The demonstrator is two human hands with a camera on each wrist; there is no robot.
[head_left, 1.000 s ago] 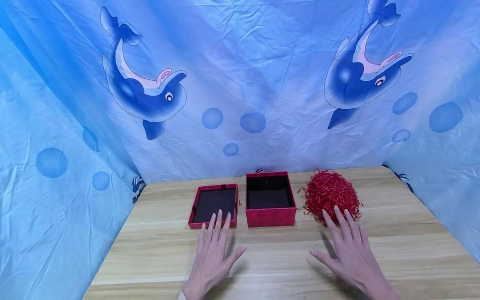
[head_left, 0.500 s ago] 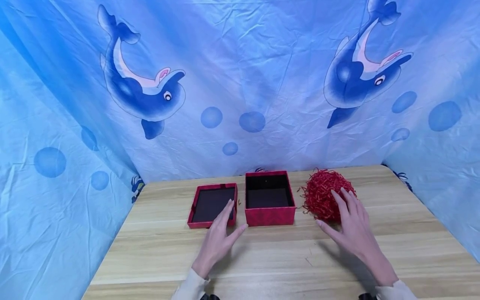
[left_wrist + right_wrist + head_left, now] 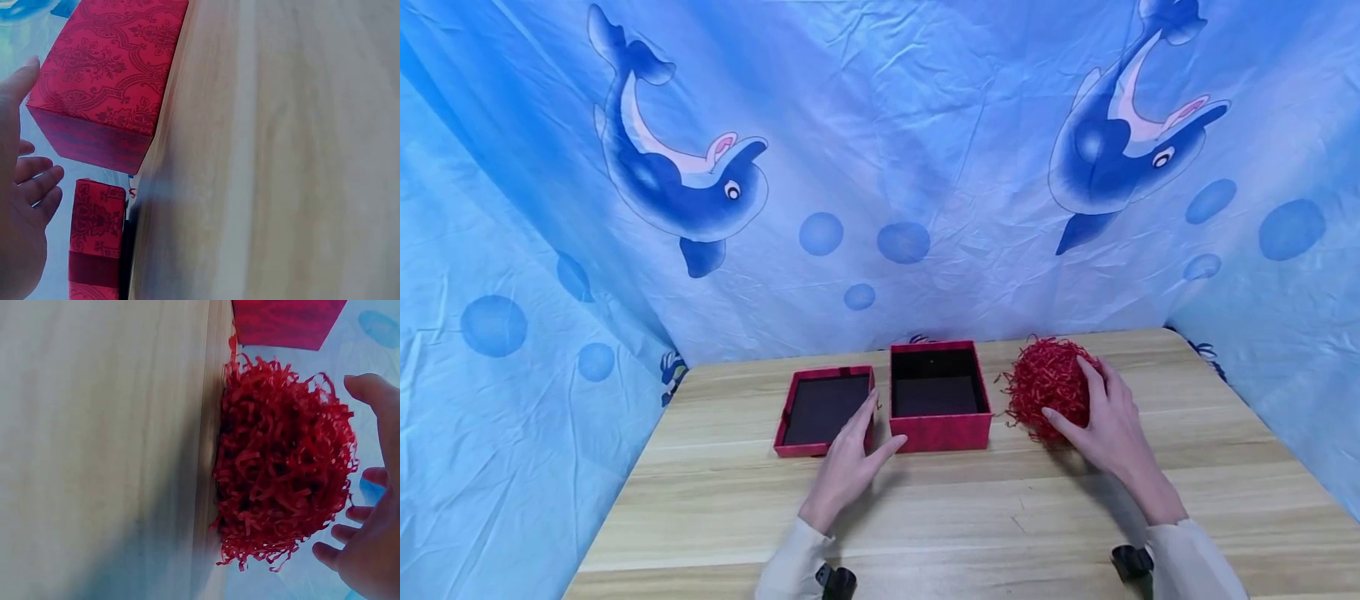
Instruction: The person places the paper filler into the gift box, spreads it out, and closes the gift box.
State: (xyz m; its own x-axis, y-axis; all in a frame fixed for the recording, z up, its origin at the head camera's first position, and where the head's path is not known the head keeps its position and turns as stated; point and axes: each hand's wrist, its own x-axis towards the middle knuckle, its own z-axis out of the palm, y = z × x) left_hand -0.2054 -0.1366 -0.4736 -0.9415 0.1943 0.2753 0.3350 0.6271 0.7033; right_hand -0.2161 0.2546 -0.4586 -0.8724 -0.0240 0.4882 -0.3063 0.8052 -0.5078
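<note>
A heap of red shredded paper (image 3: 1047, 385) lies on the right side of the wooden table. Around its near right side my right hand (image 3: 1112, 429) is spread, thumb apart from the fingers; the right wrist view shows a gap between hand and shreds (image 3: 281, 462). An open red box (image 3: 942, 433) with a black inside stands at the middle. To its left lies the shallow red lid (image 3: 827, 408), inside up, with a dark ribbon band. My left hand (image 3: 853, 458) hovers near the lid's right front corner, fingers extended, holding nothing. The box's patterned side (image 3: 112, 62) fills the left wrist view's top.
A blue curtain (image 3: 880, 167) printed with dolphins hangs close behind the table (image 3: 955, 533) and on both sides. A few stray red shreds lie between the box and the heap. Small black cameras (image 3: 837, 582) sit at both wrists.
My right hand has moved forward and turned to the heap's right side, fingers bending. My left hand has turned on its side and shifted right, toward the gap between lid and box.
</note>
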